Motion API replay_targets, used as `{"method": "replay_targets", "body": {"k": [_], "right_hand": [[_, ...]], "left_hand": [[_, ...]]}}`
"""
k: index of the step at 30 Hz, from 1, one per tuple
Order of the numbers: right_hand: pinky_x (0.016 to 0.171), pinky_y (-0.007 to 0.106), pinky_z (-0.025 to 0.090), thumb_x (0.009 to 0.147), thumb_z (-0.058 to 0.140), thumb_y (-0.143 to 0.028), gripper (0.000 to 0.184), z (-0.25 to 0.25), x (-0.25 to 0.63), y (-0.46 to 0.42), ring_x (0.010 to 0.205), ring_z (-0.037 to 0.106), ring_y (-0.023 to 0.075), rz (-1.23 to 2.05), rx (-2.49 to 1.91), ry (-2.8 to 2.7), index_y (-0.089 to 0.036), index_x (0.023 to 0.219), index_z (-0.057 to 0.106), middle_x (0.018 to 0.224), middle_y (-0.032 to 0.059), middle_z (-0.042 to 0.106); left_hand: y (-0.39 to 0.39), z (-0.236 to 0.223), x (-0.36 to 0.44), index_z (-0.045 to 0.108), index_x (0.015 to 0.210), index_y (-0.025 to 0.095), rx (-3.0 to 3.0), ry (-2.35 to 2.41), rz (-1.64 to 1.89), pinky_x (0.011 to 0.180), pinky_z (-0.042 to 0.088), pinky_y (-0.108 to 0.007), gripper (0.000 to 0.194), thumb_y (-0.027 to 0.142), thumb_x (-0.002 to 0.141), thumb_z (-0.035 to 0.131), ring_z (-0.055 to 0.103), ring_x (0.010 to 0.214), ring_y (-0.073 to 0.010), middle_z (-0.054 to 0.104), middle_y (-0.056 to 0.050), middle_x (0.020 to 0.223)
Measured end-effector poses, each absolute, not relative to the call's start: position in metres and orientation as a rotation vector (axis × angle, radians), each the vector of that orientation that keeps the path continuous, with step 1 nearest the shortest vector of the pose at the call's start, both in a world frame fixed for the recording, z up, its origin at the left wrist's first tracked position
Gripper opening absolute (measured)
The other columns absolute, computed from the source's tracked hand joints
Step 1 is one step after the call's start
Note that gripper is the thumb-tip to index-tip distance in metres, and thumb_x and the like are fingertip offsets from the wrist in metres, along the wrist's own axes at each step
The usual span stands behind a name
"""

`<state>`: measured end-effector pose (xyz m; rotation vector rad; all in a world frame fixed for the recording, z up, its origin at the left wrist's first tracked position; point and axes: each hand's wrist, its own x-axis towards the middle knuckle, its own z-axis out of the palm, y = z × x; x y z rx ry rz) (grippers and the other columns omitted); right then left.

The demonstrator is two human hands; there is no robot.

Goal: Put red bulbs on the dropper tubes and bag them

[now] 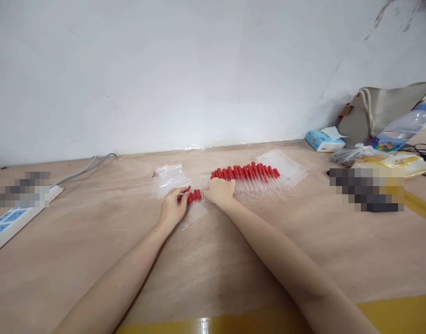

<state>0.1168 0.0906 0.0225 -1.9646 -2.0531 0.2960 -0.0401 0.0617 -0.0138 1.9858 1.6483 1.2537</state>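
Red-ended clear tubes (256, 174) in a row, others overlapping a transparent bag (195, 216)

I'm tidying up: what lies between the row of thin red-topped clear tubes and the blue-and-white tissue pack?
In the head view: flat clear plastic bags beside the tubes, then bare brown tabletop up to the pack.

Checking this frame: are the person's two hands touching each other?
Apart: the head view shows a gap between the left hand and the right hand, with red bulbs visible in it.
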Motion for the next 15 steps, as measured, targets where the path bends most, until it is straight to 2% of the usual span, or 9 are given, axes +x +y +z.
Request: {"method": "replay_targets", "body": {"k": [7, 12, 15], "right_hand": [[0.08, 0.04, 0.029, 0.07, 0.051, -0.031, 0.019, 0.03, 0.112, 0.092, 0.078, 0.06, 0.0216, 0.431, -1.99, -2.039, -0.017, 0.076, 0.063, 0.081, 0.0093, 0.066], [0.068, 0.031, 0.035, 0.079, 0.04, -0.027, 0.023, 0.035, 0.14, 0.079, 0.076, 0.059, 0.0208, 0.38, -1.811, -2.075, -0.015, 0.076, 0.059, 0.079, 0.0107, 0.065], [0.062, 0.027, 0.036, 0.084, 0.036, -0.025, 0.022, 0.03, 0.172, 0.065, 0.072, 0.057, 0.0173, 0.364, -1.575, -2.047, -0.014, 0.085, 0.054, 0.08, 0.0094, 0.064]], "left_hand": [[0.063, -0.012, -0.041, 0.06, 0.1, 0.017, 1.913, 1.654, 1.472, 0.069, 0.049, -0.027, 0.026, 0.026, 0.078, 0.049, 0.062, 0.077, -0.0153, 0.063, -0.006, 0.094], [0.058, -0.006, -0.037, 0.064, 0.087, 0.016, 1.868, 1.506, 1.598, 0.067, 0.05, -0.025, 0.019, 0.026, 0.076, 0.053, 0.061, 0.071, -0.0123, 0.059, -0.005, 0.091], [0.053, -0.006, -0.029, 0.061, 0.082, 0.015, 1.788, 1.455, 1.592, 0.058, 0.049, -0.022, 0.018, 0.029, 0.071, 0.061, 0.06, 0.061, -0.0099, 0.059, -0.003, 0.085]]}}
